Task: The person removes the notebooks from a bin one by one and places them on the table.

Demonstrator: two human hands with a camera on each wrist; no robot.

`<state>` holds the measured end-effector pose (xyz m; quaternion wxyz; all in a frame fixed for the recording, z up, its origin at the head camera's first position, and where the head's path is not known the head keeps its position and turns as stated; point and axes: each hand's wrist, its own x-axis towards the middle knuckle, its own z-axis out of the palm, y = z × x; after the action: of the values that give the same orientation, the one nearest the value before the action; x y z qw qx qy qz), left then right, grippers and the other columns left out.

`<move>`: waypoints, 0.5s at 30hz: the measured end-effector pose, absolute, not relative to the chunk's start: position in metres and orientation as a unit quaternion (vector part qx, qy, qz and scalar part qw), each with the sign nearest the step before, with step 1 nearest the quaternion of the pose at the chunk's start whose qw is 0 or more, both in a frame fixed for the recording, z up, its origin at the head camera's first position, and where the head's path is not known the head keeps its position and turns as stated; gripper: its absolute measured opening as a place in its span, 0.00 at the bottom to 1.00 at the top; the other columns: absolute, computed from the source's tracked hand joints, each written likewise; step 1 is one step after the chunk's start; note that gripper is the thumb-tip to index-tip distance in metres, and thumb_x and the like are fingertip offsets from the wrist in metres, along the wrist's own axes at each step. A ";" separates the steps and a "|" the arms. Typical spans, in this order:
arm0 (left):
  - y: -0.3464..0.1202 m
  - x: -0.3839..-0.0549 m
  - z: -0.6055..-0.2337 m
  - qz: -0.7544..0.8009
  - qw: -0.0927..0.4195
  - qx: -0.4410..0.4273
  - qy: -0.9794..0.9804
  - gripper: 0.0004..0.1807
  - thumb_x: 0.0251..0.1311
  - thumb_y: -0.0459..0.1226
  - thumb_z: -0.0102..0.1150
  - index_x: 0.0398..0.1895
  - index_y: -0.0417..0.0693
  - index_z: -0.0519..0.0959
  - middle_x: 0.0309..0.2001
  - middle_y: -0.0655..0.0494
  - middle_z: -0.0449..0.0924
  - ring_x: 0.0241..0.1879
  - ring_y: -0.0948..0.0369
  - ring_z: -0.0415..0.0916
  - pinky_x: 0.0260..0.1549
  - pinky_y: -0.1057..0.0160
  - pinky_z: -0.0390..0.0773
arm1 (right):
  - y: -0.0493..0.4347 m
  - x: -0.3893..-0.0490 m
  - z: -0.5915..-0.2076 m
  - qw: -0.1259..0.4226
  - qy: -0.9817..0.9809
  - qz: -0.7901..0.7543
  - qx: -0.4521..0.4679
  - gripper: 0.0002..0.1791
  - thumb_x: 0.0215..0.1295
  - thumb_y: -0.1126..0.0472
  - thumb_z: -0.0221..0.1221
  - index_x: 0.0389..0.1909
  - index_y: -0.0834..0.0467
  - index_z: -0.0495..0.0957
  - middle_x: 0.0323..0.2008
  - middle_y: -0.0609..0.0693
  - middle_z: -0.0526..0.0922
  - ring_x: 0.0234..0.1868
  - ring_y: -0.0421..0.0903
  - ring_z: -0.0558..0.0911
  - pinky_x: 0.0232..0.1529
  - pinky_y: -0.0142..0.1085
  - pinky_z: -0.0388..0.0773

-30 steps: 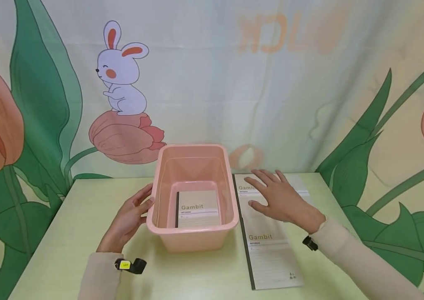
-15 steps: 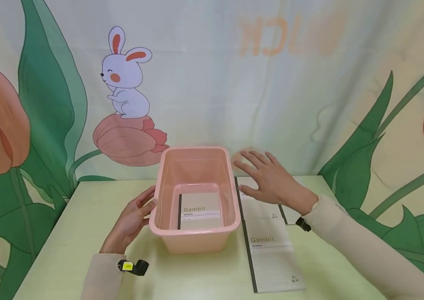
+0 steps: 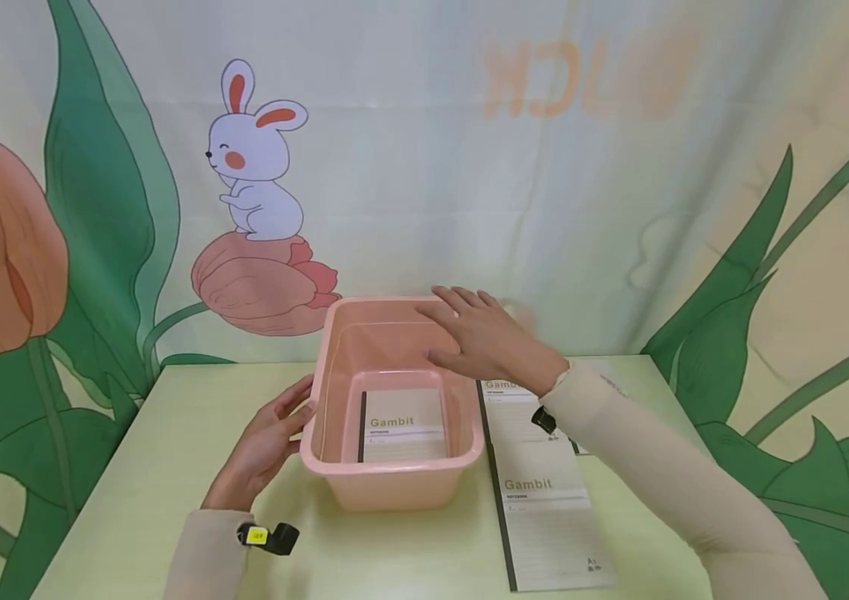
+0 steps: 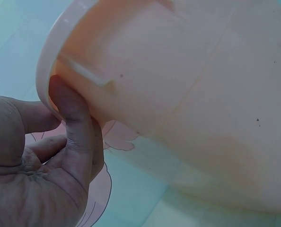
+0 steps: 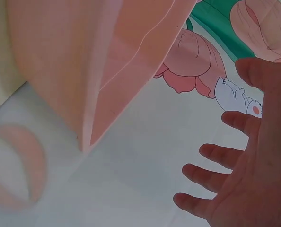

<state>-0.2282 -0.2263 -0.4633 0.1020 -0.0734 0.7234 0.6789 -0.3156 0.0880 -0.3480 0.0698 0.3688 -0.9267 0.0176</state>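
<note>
A pink plastic basin (image 3: pixel 394 487) stands on the table in the head view, with a Gambit notebook (image 3: pixel 403 421) lying on its bottom. My left hand (image 3: pixel 265 442) grips the basin's left rim. In the left wrist view its fingers (image 4: pixel 74 118) curl under the rim's edge. My right hand (image 3: pixel 487 337), fingers spread, hovers above the basin's far right corner and holds nothing. Its palm (image 5: pixel 259 165) shows bare in the right wrist view, apart from the basin wall. Right of the basin lies another Gambit notebook (image 3: pixel 547 517).
Behind that notebook lie more notebooks (image 3: pixel 517 417), partly hidden by my right arm. The pale green table (image 3: pixel 394 558) meets a curtain (image 3: pixel 409 167) printed with a rabbit and tulips at its back edge.
My right hand has risen from above the far notebooks and moved left to over the basin's far right corner. My left hand keeps its place on the rim.
</note>
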 end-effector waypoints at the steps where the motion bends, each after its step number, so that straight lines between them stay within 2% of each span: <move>1: -0.227 -0.228 -0.463 0.679 0.102 -0.074 0.723 0.32 0.73 0.45 0.49 0.77 0.65 0.54 0.77 0.55 0.54 0.68 0.48 0.67 0.55 0.56 0.79 | 0.083 -0.318 -0.348 0.063 -0.928 0.019 0.368 0.37 0.70 0.35 0.48 0.76 0.43 0.55 0.77 0.55 0.54 0.76 0.57 0.58 0.72 0.58 0.57; 6: -0.227 -0.229 -0.463 0.679 0.103 -0.078 0.723 0.32 0.73 0.45 0.50 0.77 0.66 0.55 0.77 0.56 0.55 0.68 0.48 0.66 0.57 0.54 0.78 | 0.058 -0.330 -0.355 0.027 -0.932 0.023 0.360 0.38 0.70 0.35 0.48 0.76 0.44 0.54 0.76 0.54 0.56 0.76 0.57 0.59 0.72 0.54 0.61; 11: -0.226 -0.229 -0.463 0.679 0.101 -0.081 0.722 0.32 0.72 0.46 0.51 0.77 0.66 0.56 0.77 0.56 0.55 0.68 0.47 0.66 0.58 0.53 0.78 | 0.037 -0.345 -0.366 -0.019 -0.934 0.013 0.357 0.37 0.71 0.35 0.46 0.77 0.44 0.54 0.75 0.49 0.61 0.76 0.51 0.60 0.75 0.49 0.56; 15: -0.226 -0.229 -0.463 0.682 0.102 -0.081 0.720 0.32 0.72 0.45 0.51 0.76 0.66 0.56 0.77 0.56 0.55 0.68 0.46 0.66 0.57 0.53 0.79 | 0.022 -0.356 -0.375 -0.081 -0.938 0.018 0.337 0.37 0.70 0.35 0.47 0.76 0.44 0.55 0.76 0.50 0.60 0.77 0.50 0.58 0.76 0.50 0.55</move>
<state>-0.2291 -0.2258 -0.4631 0.1018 -0.0805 0.7197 0.6821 -0.3560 0.0222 -0.3755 -0.0813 0.3370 -0.9378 0.0177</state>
